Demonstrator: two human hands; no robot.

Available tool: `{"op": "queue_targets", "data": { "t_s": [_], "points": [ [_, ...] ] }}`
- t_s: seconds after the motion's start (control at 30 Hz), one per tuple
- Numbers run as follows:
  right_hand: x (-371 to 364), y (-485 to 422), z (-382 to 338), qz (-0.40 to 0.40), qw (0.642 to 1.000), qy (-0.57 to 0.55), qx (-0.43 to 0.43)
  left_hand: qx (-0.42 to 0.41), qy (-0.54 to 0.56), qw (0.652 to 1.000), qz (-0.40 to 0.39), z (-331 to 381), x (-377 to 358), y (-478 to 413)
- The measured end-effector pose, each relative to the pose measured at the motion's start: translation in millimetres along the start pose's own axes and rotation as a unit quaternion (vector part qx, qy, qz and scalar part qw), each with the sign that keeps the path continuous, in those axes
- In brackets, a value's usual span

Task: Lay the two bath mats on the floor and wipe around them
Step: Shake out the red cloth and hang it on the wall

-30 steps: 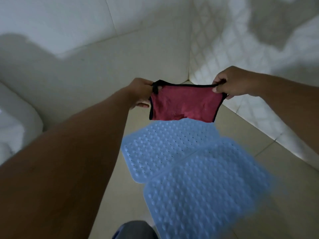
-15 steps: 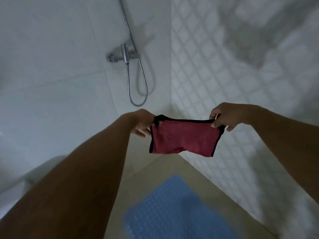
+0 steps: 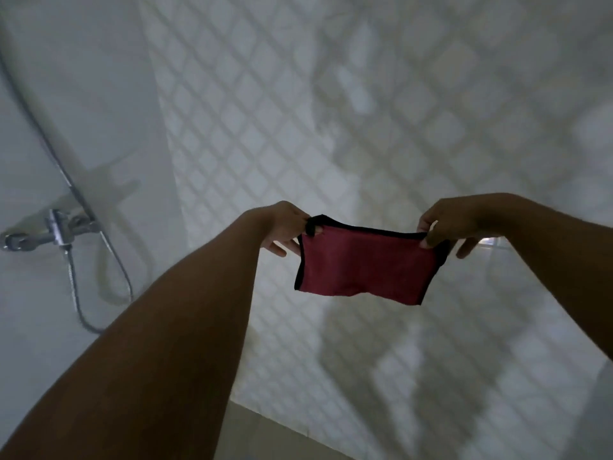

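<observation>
The view is now tilted up and to the right – the blue mats and most of the floor are out of sight, and the diamond-tiled wall (image 3: 381, 111) fills the picture. The shower mixer (image 3: 49, 232) now sits at the left edge. On the right hand (image 3: 454, 224) the lower fingers now spread loose – only the pinch stays on the red cloth (image 3: 365, 267).

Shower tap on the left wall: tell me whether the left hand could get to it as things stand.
Probably yes, once it lets go. The left hand pinches a corner of the red cloth; the shower tap sits further left with only bare wall between.
</observation>
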State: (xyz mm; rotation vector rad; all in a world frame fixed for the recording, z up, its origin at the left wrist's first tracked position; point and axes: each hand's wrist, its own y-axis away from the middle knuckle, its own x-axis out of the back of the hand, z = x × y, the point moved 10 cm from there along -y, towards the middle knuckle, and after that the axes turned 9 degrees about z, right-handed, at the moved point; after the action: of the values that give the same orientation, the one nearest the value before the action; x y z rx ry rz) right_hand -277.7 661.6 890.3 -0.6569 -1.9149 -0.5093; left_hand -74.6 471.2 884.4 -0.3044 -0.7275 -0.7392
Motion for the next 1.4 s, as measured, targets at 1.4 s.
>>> {"op": "queue_targets", "data": {
  "t_s": [1.4],
  "points": [
    [191.1, 840.4, -49.3, 0.541, 0.54, 0.413, -0.495, -0.59, 0.382, 0.575, -0.419, 482.4, -207.4, 581.3]
  ]
}}
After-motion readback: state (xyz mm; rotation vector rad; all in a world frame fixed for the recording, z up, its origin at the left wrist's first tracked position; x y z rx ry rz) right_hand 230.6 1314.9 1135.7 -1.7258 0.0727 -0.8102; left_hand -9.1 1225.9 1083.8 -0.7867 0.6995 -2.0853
